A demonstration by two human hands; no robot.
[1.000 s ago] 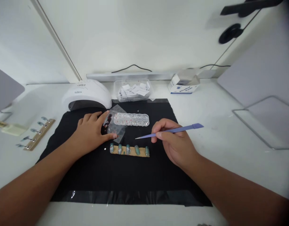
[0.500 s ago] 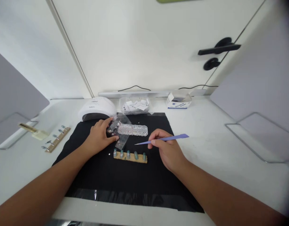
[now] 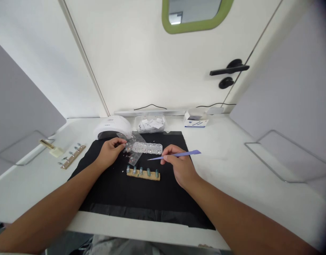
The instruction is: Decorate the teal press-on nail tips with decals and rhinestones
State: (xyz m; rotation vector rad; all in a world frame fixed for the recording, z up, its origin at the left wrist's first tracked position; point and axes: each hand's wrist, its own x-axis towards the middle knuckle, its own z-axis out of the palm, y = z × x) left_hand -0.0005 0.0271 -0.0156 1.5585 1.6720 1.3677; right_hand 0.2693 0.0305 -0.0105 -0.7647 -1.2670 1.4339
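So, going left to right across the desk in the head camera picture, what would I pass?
Wooden strip of nail stands → white nail lamp → left hand → clear bead box → right hand holding the purple tool → small white-and-blue box → wire stand.

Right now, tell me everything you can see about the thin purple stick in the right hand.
The thin purple plastic-looking stick is slim and flat, tapering to a pale pointed tip at its left end, with a broader angled end on the right. The right hand pinches it near the middle, holding it almost level above the black cloth mat, tip aimed toward the clear compartmented bead box without touching it.
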